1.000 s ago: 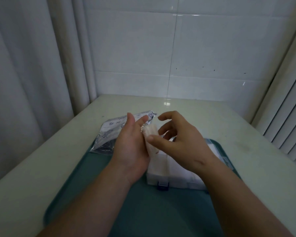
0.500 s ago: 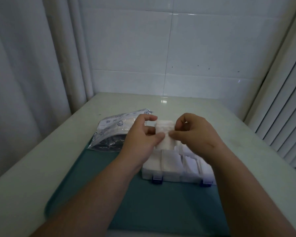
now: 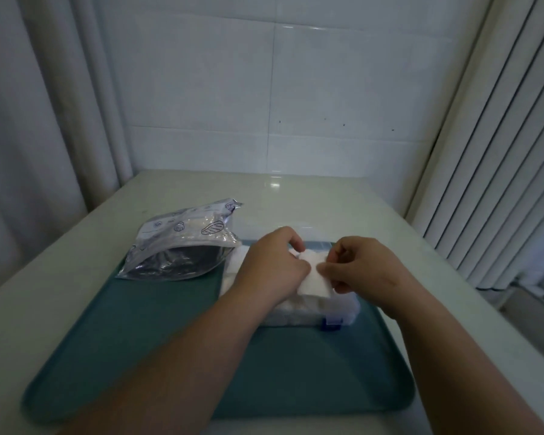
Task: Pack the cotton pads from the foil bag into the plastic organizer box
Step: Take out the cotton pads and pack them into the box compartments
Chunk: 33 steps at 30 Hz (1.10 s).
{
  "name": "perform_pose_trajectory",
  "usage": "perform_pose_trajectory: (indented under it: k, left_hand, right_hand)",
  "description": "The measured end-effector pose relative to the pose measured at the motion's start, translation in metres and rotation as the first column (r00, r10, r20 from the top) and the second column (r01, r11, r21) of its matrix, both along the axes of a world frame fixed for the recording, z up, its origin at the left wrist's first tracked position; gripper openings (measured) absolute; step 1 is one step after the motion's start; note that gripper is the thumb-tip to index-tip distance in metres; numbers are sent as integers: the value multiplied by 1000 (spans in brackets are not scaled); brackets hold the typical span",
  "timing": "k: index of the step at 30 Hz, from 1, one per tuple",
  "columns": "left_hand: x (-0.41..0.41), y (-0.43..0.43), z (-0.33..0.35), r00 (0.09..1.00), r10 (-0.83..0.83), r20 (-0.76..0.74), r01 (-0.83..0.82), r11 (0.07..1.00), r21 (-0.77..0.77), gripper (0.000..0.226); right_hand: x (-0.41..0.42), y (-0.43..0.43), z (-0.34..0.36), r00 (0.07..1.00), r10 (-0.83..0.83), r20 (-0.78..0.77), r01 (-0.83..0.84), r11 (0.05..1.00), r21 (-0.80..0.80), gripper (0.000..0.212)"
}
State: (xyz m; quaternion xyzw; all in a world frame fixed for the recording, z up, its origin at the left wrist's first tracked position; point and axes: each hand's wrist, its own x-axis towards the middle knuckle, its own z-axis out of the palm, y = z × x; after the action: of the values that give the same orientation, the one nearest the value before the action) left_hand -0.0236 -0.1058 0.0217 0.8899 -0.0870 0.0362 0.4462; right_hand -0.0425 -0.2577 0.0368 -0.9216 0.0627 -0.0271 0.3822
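- A stack of cotton pads is held just above the plastic organizer box, between the two hands.
- The stack's edge at nine o'clock is pinched by the left hand, whose fingers are curled over it.
- The edge at three o'clock is pinched by the right hand, thumb against curled fingers.
- The hands are brought close together, with only the stack between them.
- More white pads are seen inside the box, at nine o'clock of the left hand and through its clear front wall.
- A blue latch is seen on the box's front, at six o'clock of the stack.
- The box is set on a green tray, which is carried by the pale surface.
- The foil bag is laid at ten o'clock of the box, just beside it, its mouth gaping and partly over the tray's rim.
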Motion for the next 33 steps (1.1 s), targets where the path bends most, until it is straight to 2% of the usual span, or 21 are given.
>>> perform_pose_trajectory:
  k: [3,6,10,12,15,18,20,23,28,33]
  left_hand:
    - [0,-1,-1,998,50,50,-58,983,173,10]
    - [1,-2,-5,998,28,58,-42,963,266,10]
    - [2,0,-11,998,-22,60,-2,924,383,13]
    - [0,0,-13,996,-42,84,3,906,423,15]
    - [-2,-1,-16,987,-82,138,9,886,464,16]
    - [0,6,-11,990,-120,79,77,906,417,8]
    - [1,12,-8,987,-158,0,147,917,371,19]
    - [1,17,-6,979,-200,-47,201,888,413,29]
    - [3,10,-9,980,-194,-53,194,848,493,33]
    - [-1,9,-14,980,-197,-18,179,846,502,34]
  right_hand:
    - [0,2,-6,999,8,-44,-9,999,-30,11]
    - [3,6,-6,996,23,-87,-33,993,-112,11]
    - [6,19,-4,987,60,-150,-111,927,-359,2]
    - [8,24,-4,983,52,-174,-123,896,-427,13]
    - [9,29,0,968,34,-250,-146,885,-443,21]
    - [6,24,-1,977,51,-206,-142,879,-456,20]
    - [4,16,-4,985,63,-161,-123,911,-394,15]
    - [1,9,-5,976,110,-190,-164,941,-295,17]
    - [7,20,-6,961,102,-258,-206,884,-420,23]
    - [7,22,-7,958,106,-266,-217,875,-433,24]
